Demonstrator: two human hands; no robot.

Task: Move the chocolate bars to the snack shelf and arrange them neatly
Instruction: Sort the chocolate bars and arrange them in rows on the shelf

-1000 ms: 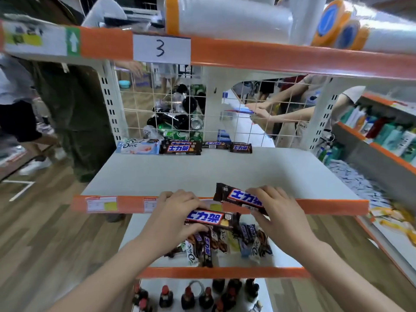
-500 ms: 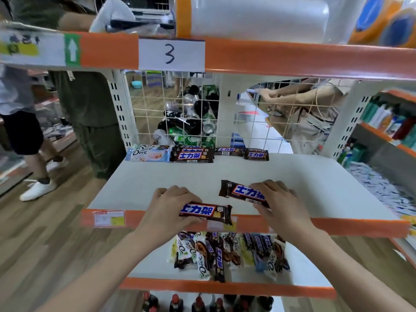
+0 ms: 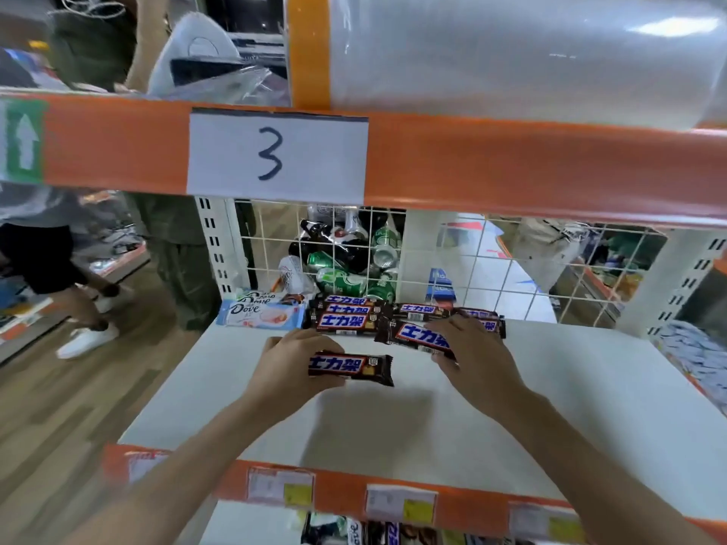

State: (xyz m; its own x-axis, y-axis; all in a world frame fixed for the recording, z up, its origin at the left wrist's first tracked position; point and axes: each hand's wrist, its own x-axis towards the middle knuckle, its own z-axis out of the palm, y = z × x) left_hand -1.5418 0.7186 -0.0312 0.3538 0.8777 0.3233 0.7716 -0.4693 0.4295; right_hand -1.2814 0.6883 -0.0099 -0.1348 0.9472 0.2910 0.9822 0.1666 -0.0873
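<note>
My left hand [image 3: 289, 361] grips a brown Snickers bar [image 3: 354, 367] just above the white snack shelf [image 3: 570, 407]. My right hand [image 3: 476, 350] holds a second Snickers bar [image 3: 417, 335] farther back, close to the row at the shelf's rear. That row holds a stack of Snickers bars [image 3: 344, 314], two more Snickers bars [image 3: 423, 309] to its right, partly hidden by my right hand, and pale blue Dove bars [image 3: 257, 313] at its left end. More bars [image 3: 369, 531] lie on the shelf below.
A wire mesh back panel [image 3: 491, 265] closes the shelf's rear, with cans and bottles [image 3: 354, 261] behind it. An orange upper shelf edge labelled 3 [image 3: 277, 155] hangs overhead, with a plastic-wrapped roll [image 3: 511, 53] on it. People stand at the left [image 3: 59, 269].
Both hands have moved from the shelf's front edge toward the back row, each carrying its Snickers bar. The camera has leaned in closer to the shelf.
</note>
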